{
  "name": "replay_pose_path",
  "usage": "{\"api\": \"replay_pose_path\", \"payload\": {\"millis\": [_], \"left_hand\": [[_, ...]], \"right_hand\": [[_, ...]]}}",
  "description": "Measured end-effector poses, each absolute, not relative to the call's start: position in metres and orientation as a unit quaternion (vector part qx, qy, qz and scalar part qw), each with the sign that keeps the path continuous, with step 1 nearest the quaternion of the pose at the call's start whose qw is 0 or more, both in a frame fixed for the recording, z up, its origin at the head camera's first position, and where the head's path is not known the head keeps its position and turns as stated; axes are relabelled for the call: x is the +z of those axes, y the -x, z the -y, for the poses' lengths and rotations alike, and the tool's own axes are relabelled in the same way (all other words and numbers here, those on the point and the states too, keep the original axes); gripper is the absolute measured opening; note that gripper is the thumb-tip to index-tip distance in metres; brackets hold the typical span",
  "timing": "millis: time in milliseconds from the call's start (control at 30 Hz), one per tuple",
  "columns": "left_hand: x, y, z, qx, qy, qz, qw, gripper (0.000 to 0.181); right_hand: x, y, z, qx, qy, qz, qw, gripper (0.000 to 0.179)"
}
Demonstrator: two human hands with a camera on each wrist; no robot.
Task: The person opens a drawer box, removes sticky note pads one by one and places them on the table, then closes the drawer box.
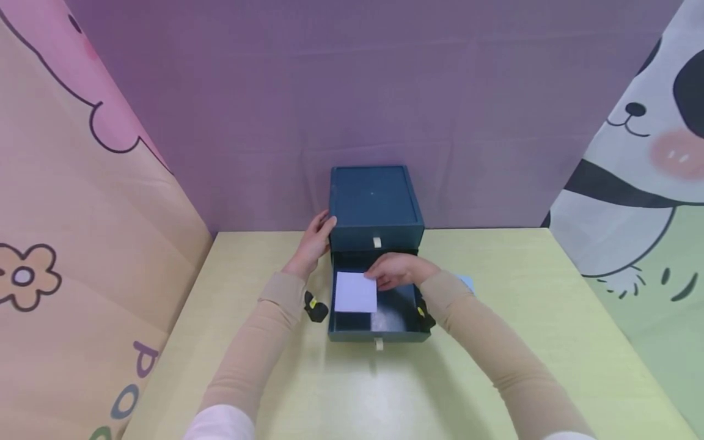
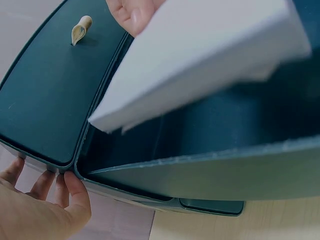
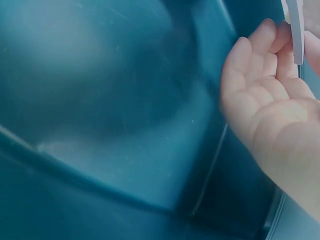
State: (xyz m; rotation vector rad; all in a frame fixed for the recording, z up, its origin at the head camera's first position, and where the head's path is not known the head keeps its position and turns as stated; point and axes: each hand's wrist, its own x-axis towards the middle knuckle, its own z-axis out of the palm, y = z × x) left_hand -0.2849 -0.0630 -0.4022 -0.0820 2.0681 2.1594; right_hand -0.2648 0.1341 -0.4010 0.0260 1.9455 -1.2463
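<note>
Head view: right hand [image 1: 397, 269] pinched a white pad [image 1: 354, 294] over the drawer [image 1: 352, 337]; left hand [image 1: 315, 243], fingers relaxed, touched the cabinet [image 1: 374, 198].

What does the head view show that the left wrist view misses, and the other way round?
Only head: two black-and-yellow things beside the lower drawer, a light blue piece by the right sleeve, the lower pull tab.
Only left wrist: the side edge of the white paper, showing its thickness.
Both: the left hand at the cabinet's side, the right hand pinching that paper over the open drawer, the upper pull tab.
</note>
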Motion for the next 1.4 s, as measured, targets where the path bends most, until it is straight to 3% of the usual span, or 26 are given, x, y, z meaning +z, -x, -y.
{"api": "replay_pose_path", "payload": {"millis": [567, 1400], "left_hand": [[-0.397, 0.281, 0.063, 0.710, 0.031, -0.699, 0.072, 0.056], [-0.399, 0.282, 0.063, 0.715, 0.027, -0.694, 0.074, 0.056]], "right_hand": [[-0.385, 0.259, -0.149, -0.523, 0.027, -0.748, 0.408, 0.016], [-0.381, 0.249, -0.183, -0.536, 0.058, -0.739, 0.403, 0.023]]}}
